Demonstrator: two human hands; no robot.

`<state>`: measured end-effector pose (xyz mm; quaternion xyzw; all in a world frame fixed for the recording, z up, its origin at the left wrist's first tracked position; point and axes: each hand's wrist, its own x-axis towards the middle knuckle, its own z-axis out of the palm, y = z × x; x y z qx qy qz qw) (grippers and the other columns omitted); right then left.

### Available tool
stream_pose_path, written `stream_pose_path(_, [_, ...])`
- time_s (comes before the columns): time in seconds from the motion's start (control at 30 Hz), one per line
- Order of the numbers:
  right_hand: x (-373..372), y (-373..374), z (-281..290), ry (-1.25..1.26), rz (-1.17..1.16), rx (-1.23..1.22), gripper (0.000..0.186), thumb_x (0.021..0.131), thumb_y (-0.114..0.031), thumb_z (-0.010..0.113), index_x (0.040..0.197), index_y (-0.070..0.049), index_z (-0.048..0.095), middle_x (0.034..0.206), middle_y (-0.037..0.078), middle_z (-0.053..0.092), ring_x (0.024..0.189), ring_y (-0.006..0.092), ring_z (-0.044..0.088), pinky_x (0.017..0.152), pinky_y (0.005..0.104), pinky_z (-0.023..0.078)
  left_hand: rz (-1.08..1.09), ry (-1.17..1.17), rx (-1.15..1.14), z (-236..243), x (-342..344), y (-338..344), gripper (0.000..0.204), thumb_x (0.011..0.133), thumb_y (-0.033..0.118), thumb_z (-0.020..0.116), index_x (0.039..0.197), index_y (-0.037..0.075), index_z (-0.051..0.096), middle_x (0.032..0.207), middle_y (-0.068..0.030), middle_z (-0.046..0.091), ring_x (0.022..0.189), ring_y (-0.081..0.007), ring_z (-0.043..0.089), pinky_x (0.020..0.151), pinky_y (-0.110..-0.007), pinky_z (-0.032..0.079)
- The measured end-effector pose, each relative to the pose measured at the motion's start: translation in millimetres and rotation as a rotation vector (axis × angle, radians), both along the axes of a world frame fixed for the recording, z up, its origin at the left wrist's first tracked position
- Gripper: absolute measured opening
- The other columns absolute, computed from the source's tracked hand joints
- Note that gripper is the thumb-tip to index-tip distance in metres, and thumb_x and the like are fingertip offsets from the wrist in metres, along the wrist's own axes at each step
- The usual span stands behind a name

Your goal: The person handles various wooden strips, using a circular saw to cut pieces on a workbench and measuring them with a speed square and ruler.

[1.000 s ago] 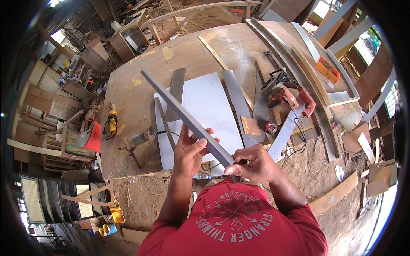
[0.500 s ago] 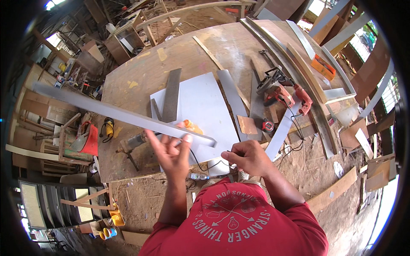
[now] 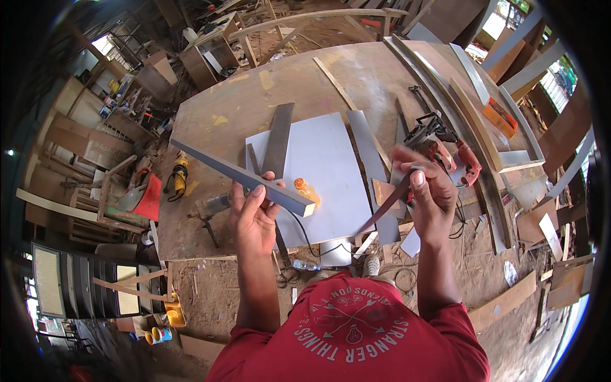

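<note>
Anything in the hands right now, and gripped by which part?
Left hand: grey bar, held near its pale-faced near end. Right hand: thin dark strip, pinched at its upper end.

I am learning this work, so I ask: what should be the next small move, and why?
Perhaps bring the thin dark strip in the right hand toward the pale end of the grey bar in the left hand. That end looks bare beside the grey sides, and the strip does not touch it.
</note>
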<state>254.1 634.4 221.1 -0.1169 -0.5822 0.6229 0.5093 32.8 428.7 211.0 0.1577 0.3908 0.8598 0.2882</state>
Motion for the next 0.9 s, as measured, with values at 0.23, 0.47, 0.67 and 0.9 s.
stream_pose_path(0.23, [-8, 6, 1, -0.201, -0.051, 0.125, 0.022, 0.094, -0.008, 0.080, 0.112, 0.004, 0.078, 0.097, 0.011, 0.076, 0.079, 0.0133, 0.066, 0.074, 0.0279, 0.053, 0.019, 0.016, 0.034, 0, -4, -11, 0.055, 0.102, 0.003, 0.061, 0.152, 0.006, 0.041, 0.133, -0.0219, 0.063, 0.119, -0.0327, 0.068, 0.103, -0.044, 0.060])
stream_pose_path(0.47, [-15, -1, -61, -0.162, 0.165, 0.092, 0.024, 0.101, -0.010, 0.072, 0.118, 0.008, 0.072, 0.105, 0.014, 0.077, 0.100, 0.0206, 0.074, 0.090, 0.0319, 0.056, -0.121, 0.094, 0.200, -10, -20, -29, 0.084, 0.097, -0.002, 0.058, 0.167, 0.016, 0.016, 0.132, -0.0222, 0.064, 0.116, -0.0367, 0.071, 0.099, -0.046, 0.063])
stream_pose_path(0.67, [-11, -25, -164, -0.222, 0.247, -0.299, 0.038, 0.102, 0.007, 0.060, 0.140, 0.005, 0.056, 0.117, 0.018, 0.073, 0.106, 0.0247, 0.073, 0.097, 0.0377, 0.061, -0.149, 0.178, 0.089, -24, -27, -39, 0.104, 0.082, 0.017, 0.060, 0.171, 0.014, 0.007, 0.106, -0.0161, 0.065, 0.081, -0.0290, 0.073, 0.071, -0.044, 0.065])
stream_pose_path(0.9, [-6, -41, -257, -0.339, 0.240, -0.609, 0.042, 0.104, -0.002, 0.063, 0.143, 0.008, 0.051, 0.123, 0.022, 0.072, 0.105, 0.0277, 0.074, 0.092, 0.0387, 0.063, -0.130, -0.070, -0.131, -70, -19, -37, 0.073, 0.107, 0.041, 0.054, 0.166, 0.010, 0.026, 0.084, -0.0020, 0.053, 0.052, -0.0090, 0.046, 0.047, -0.025, 0.045])
